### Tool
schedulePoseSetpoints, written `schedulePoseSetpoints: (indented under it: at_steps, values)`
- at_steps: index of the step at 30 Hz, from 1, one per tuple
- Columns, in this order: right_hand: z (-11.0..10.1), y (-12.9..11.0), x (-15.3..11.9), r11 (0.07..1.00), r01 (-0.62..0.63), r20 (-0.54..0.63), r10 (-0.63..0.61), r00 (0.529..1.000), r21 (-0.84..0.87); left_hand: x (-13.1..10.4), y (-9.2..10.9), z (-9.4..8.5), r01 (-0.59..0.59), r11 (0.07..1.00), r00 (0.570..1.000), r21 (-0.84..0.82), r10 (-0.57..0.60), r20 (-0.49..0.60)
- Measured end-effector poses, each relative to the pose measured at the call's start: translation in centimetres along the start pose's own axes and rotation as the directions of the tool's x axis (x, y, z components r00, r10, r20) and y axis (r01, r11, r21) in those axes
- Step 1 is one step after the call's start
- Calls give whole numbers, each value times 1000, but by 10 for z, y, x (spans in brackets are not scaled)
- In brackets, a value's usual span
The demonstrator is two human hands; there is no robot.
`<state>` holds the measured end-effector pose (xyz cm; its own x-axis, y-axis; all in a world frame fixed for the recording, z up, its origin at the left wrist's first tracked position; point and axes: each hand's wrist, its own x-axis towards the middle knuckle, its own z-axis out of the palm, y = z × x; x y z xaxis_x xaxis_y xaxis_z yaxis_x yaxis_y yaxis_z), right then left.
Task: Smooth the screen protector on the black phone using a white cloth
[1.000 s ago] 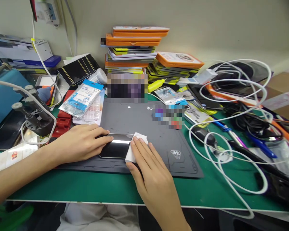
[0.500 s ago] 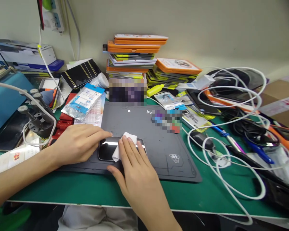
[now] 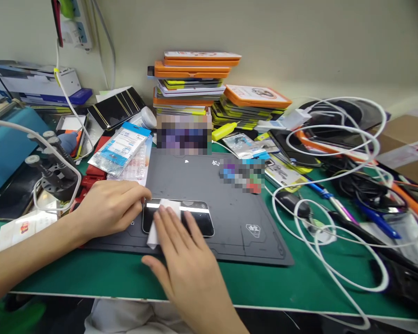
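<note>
A phone (image 3: 204,222) with a dark, shiny screen lies flat on a grey mat (image 3: 237,208). My right hand (image 3: 186,260) presses a folded white wipe (image 3: 153,236) against the left half of the screen, its fingers stretched out and the thumb apart. The wipe hangs over the phone's near edge. At the phone's left end, my left hand (image 3: 114,206) has its fingers curled, with the fingertips at the upper left corner; it grips the phone's edge there.
Stacked orange and yellow cases (image 3: 197,72) stand behind the mat. Looped white cable (image 3: 316,241) and tools crowd the right side. To the left are silver-blue packets (image 3: 120,148), a dark screwdriver stand (image 3: 57,185) and a blue machine (image 3: 14,148).
My right hand and the wipe have slid left along the screen, uncovering its right half. The fingers of my left hand have curled in and drawn slightly left.
</note>
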<state>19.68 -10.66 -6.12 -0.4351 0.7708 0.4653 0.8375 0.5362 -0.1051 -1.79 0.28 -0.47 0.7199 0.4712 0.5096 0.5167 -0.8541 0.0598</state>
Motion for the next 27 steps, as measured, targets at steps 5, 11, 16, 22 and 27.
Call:
schedulePoseSetpoints:
  at_steps: [5,11,16,22,27]
  values:
    - [-9,30,-24,990,-53,-16,52,999,-128,-1,0,0,-11,1000,998,25,9,63]
    - [-9,20,-34,985,-113,-46,108,993,-134,-2,-1,2,2,998,993,58,-9,115]
    - [-4,-5,-16,996,-77,-57,74,996,-51,0,-1,0,8,999,993,50,-14,119]
    - [7,-19,18,996,-48,-2,48,999,76,0,-2,-2,20,998,991,52,-26,131]
    - [11,-16,27,990,-71,9,71,997,120,0,-4,-3,13,997,989,73,-24,147]
